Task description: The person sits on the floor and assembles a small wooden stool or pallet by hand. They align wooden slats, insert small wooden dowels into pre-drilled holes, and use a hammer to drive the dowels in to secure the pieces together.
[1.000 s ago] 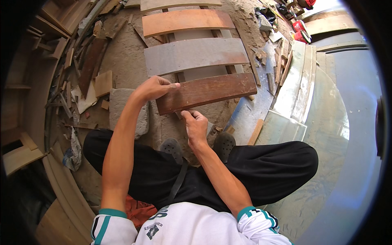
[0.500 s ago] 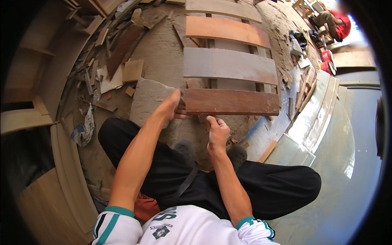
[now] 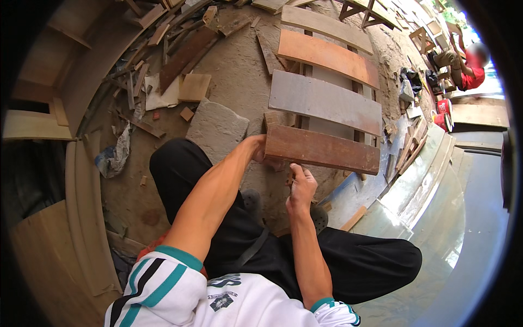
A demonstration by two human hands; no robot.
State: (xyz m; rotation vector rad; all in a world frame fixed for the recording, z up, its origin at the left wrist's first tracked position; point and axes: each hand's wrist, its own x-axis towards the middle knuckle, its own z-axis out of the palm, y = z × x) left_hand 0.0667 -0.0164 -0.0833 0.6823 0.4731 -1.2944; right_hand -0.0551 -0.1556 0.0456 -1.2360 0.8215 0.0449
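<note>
Dusty concrete floor [image 3: 234,65] of an open workshop spreads under the person, strewn with offcuts and scrap strips [image 3: 163,60] on the left and bounded by curved plywood panels [image 3: 81,180] at that edge; on the right lie pale sheets [image 3: 452,218], and far off a seated person in red [image 3: 471,68] works apart from this bench-less job; the pallet-like frame [image 3: 327,82] of spaced slats runs up the middle, a grey slat [image 3: 324,101] and an orange-brown slat [image 3: 327,54] already lying across its rails. Nearest of all is the dark reddish board [image 3: 321,150], lying level across the rails just below the grey slat; against the picture a second back, where it sat tilted and nearer the knees, it now reads squarer to its neighbours, which suggests it is being settled into line as the next slat. A flat grey stone [image 3: 215,128] lies just left of it. The left hand [image 3: 261,152] grips the board's left end, fingers curled round the edge and partly hidden behind it; the right hand [image 3: 299,188] has slid to the lower edge, fingers bunched and pinched close; whether they hold a nail or only touch wood I cannot tell.
</note>
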